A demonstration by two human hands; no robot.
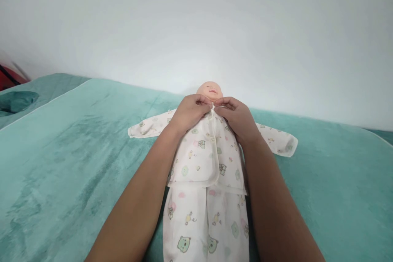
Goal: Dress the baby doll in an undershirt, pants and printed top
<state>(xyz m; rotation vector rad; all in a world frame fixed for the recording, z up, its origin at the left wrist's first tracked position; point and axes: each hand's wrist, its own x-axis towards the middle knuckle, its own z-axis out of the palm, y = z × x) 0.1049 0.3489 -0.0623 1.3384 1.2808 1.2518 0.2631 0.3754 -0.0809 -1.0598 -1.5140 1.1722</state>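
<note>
A baby doll (209, 89) lies on its back on a teal bed cover (76, 151), head toward the wall. It wears a white printed shirt (202, 151) with sleeves spread out and matching trousers (205, 221). My left hand (189, 111) pinches the left edge of the shirt's collar just under the doll's chin. My right hand (236, 116) pinches the right edge of the collar. The fingertips of both hands meet at the top of the shirt's front opening.
A white wall (196, 28) rises right behind the doll's head. A dark teal pillow (16, 100) and something red (9, 77) sit at the far left edge. The bed cover stretches wide on both sides.
</note>
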